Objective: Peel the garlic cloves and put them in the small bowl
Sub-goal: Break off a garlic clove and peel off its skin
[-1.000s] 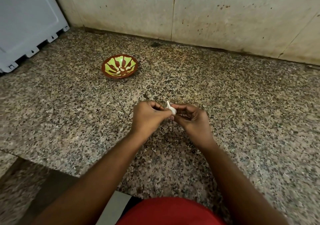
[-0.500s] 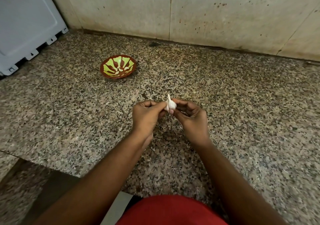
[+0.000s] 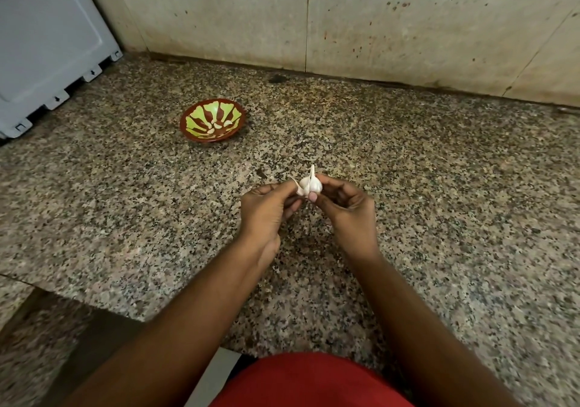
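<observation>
White, papery-skinned garlic (image 3: 310, 184) is held above the speckled granite counter (image 3: 439, 187) in the head view, pinched between both hands. It is gripped by the right hand (image 3: 348, 209), whose thumb and curled fingers are closed around its right side, with the pointed stem tip turned upward. A loosened piece on the garlic's left side is pinched by the fingertips of the left hand (image 3: 266, 210), whose other fingers are curled inward. Well beyond the left hand, toward the stained beige wall (image 3: 408, 24), a small round brown bowl with green patterning (image 3: 213, 120) is set on the counter; a few pale peeled cloves (image 3: 216, 128) are seen lying inside it. Farther left of the bowl, a grey plastic panel (image 3: 47, 45) is leaned at the counter's corner. Below both forearms, red clothing (image 3: 310, 381) is visible.
</observation>
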